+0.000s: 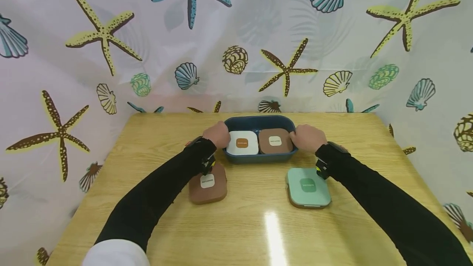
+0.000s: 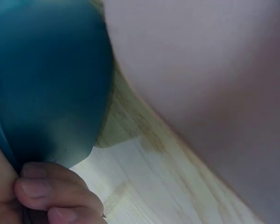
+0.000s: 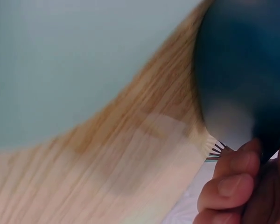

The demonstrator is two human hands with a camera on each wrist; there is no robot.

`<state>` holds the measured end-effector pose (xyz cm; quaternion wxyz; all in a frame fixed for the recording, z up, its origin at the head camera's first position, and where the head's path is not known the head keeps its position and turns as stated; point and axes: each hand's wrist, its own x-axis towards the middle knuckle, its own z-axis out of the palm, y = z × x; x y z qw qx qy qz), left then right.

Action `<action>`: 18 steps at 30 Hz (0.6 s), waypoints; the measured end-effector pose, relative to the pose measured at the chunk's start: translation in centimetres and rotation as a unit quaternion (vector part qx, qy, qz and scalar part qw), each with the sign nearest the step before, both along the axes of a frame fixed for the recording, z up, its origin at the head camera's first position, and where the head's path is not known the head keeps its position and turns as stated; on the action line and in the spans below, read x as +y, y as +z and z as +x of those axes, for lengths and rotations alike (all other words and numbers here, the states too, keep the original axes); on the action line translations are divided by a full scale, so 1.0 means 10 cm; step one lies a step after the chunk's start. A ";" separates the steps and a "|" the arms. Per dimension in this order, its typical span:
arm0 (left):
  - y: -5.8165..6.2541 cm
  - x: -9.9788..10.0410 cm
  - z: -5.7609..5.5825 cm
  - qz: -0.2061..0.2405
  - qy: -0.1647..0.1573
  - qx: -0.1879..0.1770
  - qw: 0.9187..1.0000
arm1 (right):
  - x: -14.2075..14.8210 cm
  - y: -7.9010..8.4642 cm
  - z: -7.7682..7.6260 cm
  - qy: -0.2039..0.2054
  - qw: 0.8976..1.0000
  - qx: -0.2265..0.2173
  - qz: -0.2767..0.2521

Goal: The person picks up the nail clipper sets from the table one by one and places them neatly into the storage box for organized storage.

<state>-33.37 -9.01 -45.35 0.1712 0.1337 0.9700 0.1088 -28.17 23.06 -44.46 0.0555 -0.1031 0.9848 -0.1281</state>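
Observation:
A dark blue oblong basket [image 1: 258, 159] stands at the far middle of the table. Side by side in it lie a white square case [image 1: 242, 143] and a brown square case [image 1: 275, 141]. My left hand [image 1: 217, 134] grips the basket's left end, its fingers [image 2: 58, 189] curled at the rim in the left wrist view. At the opposite end my right hand [image 1: 308, 137] holds on the same way, with curled fingers [image 3: 231, 184] showing in the right wrist view. Both thumbs are largely hidden.
Under my left wrist, a second brown case [image 1: 208, 190] lies on the wooden table [image 1: 247, 216]. A mint green case [image 1: 308, 188] with a brown base is near my right wrist. Behind the table hangs a curtain [image 1: 236, 32] printed with starfish and shells.

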 end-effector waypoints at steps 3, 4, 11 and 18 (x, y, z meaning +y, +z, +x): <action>0.00 0.01 0.02 -0.001 0.024 0.006 1.000 | -0.01 0.02 -0.01 -0.004 1.000 0.005 0.009; -0.01 0.04 0.03 -0.005 0.029 0.009 1.000 | 0.01 0.03 0.01 -0.008 1.000 0.006 0.011; -0.07 0.13 0.03 -0.059 0.054 0.055 0.995 | 0.06 0.07 0.06 0.003 1.000 0.024 0.016; -0.02 0.12 0.05 -0.070 0.061 0.054 0.994 | 0.13 0.11 0.13 0.027 0.998 0.055 0.014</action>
